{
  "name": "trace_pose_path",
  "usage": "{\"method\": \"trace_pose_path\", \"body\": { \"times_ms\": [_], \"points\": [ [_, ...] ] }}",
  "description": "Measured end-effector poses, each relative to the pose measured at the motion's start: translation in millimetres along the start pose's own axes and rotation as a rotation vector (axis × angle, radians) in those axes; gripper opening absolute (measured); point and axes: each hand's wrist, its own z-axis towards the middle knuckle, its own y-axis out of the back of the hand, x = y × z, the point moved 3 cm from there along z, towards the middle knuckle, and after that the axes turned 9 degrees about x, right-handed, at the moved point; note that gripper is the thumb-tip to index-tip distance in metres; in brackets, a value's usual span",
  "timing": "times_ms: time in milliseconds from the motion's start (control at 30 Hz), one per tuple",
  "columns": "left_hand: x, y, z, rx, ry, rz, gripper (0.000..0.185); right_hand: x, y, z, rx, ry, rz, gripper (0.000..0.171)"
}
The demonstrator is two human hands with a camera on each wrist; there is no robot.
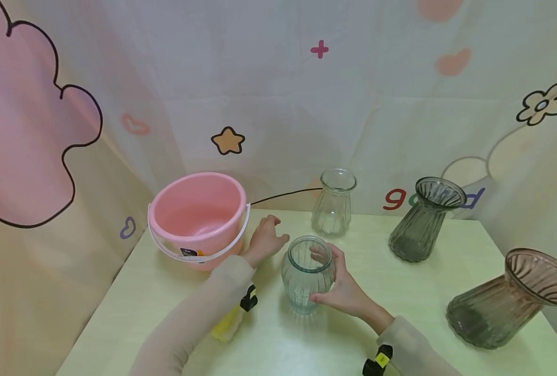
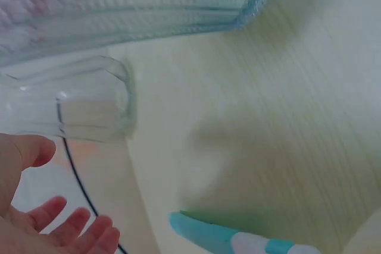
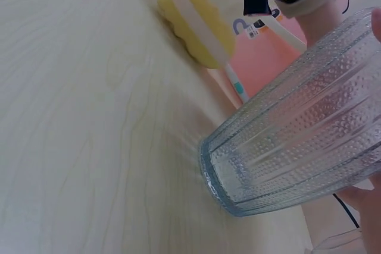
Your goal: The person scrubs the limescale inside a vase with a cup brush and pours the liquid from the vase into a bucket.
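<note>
**Where things stood around the two hands**

The right hand (image 1: 341, 292) gripped the near vase (image 1: 306, 274) on the table (image 1: 306, 344), thumb at its base and fingertips (image 1: 320, 256) at its rim. Across the vase from those fingers, the left hand (image 1: 264, 240) hovered with loosely spread fingers (image 2: 71, 227). Left of the left fingers stood the bucket (image 1: 198, 216), just beside them. Beyond both hands' fingertips, near the backdrop, stood a second vase (image 1: 332, 203). Well to the right of the right fingers stood a third vase (image 1: 424, 219), and farther right, nearer the front edge, a fourth vase (image 1: 509, 300). Behind the left wrist, under the sleeve, lay a sponge (image 3: 196, 22) with a toothbrush (image 2: 238, 239) beside it.
</note>
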Motion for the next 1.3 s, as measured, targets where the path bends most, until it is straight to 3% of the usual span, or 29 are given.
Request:
{"method": "trace_pose_path", "body": {
  "times_ms": [167,300,567,800,1000,1167,1300],
  "points": [
    [-14.3,11.6,-27.0,0.063,-0.156,-0.016,0.034,15.9,-1.9,0.5,-0.024,0.023,0.025,0.105],
    [-19.8,26.7,-51.7,0.077,-0.230,-0.053,0.032,21.0,-3.6,0.4,-0.046,0.013,0.011,0.104],
    [-23.0,78.7,-91.4,0.020,-0.357,-0.143,0.026,23.6,-5.9,1.6,-0.071,0.061,-0.044,0.102],
    [-6.6,128.3,-111.9,-0.067,-0.304,-0.116,0.027,26.0,-6.9,5.4,-0.082,0.099,-0.080,0.101],
    [23.0,164.9,-116.6,-0.127,-0.263,-0.133,0.028,22.6,-4.9,14.6,-0.100,0.086,-0.190,0.104],
    [48.1,188.3,-118.4,-0.199,-0.176,-0.106,0.030,16.1,5.6,37.5,-0.122,0.064,-0.281,0.108],
    [64.3,203.5,-119.8,-0.252,-0.079,-0.057,0.034,33.8,17.4,63.9,-0.141,0.078,-0.354,0.109]
  ]
}}
